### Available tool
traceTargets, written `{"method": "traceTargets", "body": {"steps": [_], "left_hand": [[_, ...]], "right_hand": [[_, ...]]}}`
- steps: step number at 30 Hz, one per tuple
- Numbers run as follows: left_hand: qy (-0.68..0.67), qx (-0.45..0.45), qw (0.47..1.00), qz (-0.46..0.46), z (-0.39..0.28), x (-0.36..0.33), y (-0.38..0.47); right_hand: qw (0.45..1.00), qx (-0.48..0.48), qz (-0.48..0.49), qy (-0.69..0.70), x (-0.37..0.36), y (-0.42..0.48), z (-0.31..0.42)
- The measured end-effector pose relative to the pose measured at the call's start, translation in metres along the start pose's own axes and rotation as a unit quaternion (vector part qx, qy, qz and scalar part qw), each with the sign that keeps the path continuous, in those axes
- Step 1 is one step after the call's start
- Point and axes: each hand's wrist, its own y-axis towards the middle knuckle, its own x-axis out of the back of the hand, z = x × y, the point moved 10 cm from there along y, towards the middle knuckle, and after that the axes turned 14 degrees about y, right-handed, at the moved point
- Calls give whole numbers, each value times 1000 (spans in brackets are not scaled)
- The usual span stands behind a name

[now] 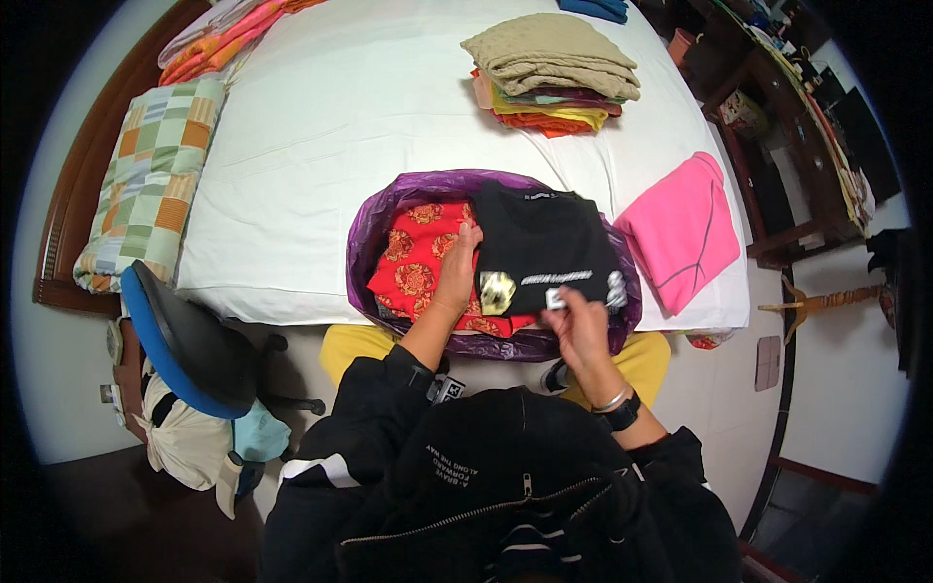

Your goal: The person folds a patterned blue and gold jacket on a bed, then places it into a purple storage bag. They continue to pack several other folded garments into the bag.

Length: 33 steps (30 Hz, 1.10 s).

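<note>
A purple plastic bag [372, 211], its mouth spread wide, stands at the bed's near edge. Inside on the left lies a folded red cloth with gold round patterns [415, 280]. A folded black T-shirt with white and yellowish prints [543, 233] lies on the right of the bag's mouth. My left hand [458, 270] rests its edge between the red cloth and the shirt, fingers extended. My right hand [581, 328] is at the shirt's near edge, thumb and fingers together by a white print; whether they pinch the fabric is hard to tell.
On the white-sheeted bed [291, 160] are a pile of folded cloths [550, 73], a folded pink garment [685, 233] at right and a checkered quilt [157, 182] at left. A blue and black chair [193, 342] stands at left, a dark wooden desk [794, 138] at right.
</note>
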Motion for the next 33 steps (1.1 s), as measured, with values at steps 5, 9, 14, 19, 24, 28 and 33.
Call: {"method": "traceTargets", "body": {"steps": [5, 9, 14, 19, 24, 28, 33], "left_hand": [[217, -10, 974, -61, -24, -1, -9], [269, 35, 963, -6, -19, -24, 1], [30, 18, 998, 49, -33, -26, -6], [-76, -33, 994, 66, -74, 60, -31], [0, 128, 991, 49, -29, 99, -49], [-3, 137, 990, 39, -15, 77, -53], [-18, 85, 991, 102, -33, 13, -23]], "right_hand": [[995, 39, 44, -76, 20, 7, -5], [979, 160, 123, 33, 13, 12, 48], [990, 33, 61, 121, 37, 23, 65], [958, -28, 273, -85, -14, -9, 21], [939, -188, 243, -153, -24, -4, -45], [961, -131, 178, -164, -12, 31, -34], [984, -37, 151, -90, 20, 66, 26]]}}
